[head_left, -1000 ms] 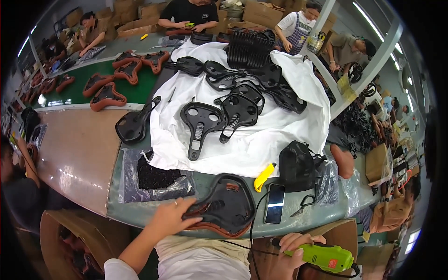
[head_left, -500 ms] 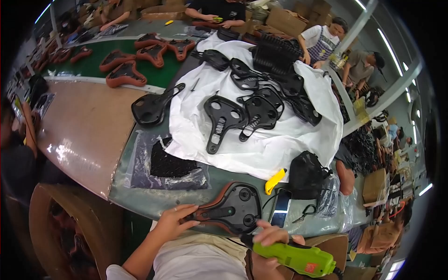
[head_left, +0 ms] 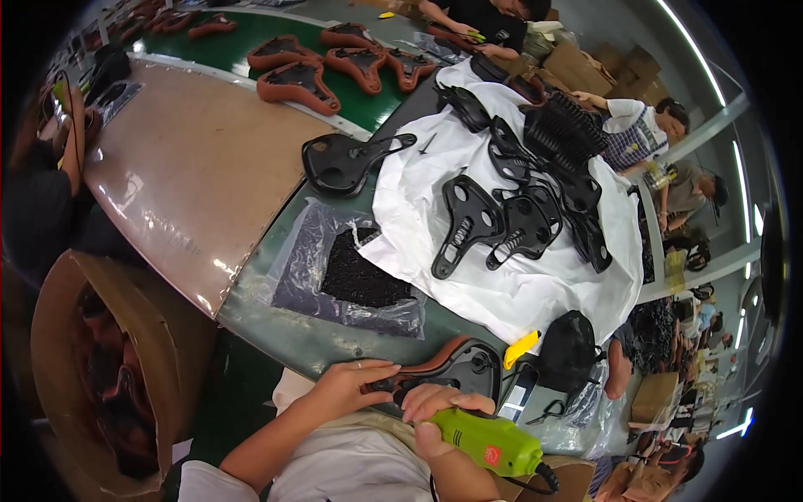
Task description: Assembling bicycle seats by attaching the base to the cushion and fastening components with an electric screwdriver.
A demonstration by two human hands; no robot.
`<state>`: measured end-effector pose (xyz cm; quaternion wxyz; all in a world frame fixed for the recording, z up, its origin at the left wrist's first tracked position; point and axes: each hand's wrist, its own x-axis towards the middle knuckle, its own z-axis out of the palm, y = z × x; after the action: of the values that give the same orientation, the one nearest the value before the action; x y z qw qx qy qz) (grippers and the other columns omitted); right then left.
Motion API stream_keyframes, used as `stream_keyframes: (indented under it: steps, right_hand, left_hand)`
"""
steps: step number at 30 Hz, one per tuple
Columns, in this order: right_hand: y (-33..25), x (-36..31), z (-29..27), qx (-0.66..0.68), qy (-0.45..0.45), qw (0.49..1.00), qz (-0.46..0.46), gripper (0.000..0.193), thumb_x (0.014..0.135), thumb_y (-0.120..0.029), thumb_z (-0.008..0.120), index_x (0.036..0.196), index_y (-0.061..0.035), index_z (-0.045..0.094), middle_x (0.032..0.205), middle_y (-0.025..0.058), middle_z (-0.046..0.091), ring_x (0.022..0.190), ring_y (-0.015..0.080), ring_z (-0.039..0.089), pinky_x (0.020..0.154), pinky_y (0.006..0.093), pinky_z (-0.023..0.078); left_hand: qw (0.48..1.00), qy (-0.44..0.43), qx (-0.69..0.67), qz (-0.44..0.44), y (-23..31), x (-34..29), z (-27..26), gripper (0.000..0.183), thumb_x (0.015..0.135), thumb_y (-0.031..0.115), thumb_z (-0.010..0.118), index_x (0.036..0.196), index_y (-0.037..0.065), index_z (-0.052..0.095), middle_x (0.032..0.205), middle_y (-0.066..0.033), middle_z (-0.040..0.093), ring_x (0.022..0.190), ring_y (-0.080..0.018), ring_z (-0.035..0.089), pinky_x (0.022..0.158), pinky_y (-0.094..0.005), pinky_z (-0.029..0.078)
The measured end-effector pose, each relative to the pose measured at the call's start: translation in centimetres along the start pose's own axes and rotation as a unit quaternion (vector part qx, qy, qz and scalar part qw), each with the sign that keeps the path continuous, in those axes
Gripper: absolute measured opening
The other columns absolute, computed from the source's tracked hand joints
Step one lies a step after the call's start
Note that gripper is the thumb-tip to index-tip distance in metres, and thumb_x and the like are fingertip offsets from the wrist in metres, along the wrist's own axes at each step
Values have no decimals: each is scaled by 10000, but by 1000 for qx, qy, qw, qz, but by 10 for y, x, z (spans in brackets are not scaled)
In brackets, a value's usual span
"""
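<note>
A bicycle saddle with a brown cover and a black base lies underside up at the table's front edge. My left hand grips its narrow nose from the left. In my right hand is a lime-green electric screwdriver, its cord trailing off to the lower right. The tool's front end points left, close over the saddle's nose; my fingers and the saddle hide the tip, so I cannot tell whether it touches a screw.
Black plastic saddle bases lie on a white cloth. Nearby are a bag of small black pieces, yellow cutter, black pouch, phone and scissors. A carton holds saddles at left. Co-workers sit around.
My right hand has brought the screwdriver leftward, from beside the saddle's wide end to its nose. The left hand keeps its hold on the nose. The whole view has turned, shifting the table's contents.
</note>
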<state>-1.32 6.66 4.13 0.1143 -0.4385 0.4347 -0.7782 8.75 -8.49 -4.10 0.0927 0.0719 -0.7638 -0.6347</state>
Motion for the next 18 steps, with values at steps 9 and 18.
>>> stream_keyframes:
  steps: [9,18]
  right_hand:
    - [15,28,10,-97,-135,985,52,517,857,59,775,1243,-82,460,842,130,667,685,264,662,684,417,574]
    - [32,19,0,-71,-110,983,128,447,857,135,723,1173,-58,472,888,133,651,718,231,661,652,383,560]
  left_hand:
    - [998,21,19,51,-4,3,1,539,831,111,843,1357,101,727,1311,-170,727,1115,-349,740,928,-398,605]
    - [999,21,15,33,-6,6,4,510,820,195,856,1295,63,722,1245,-145,745,1049,-348,746,864,-419,609]
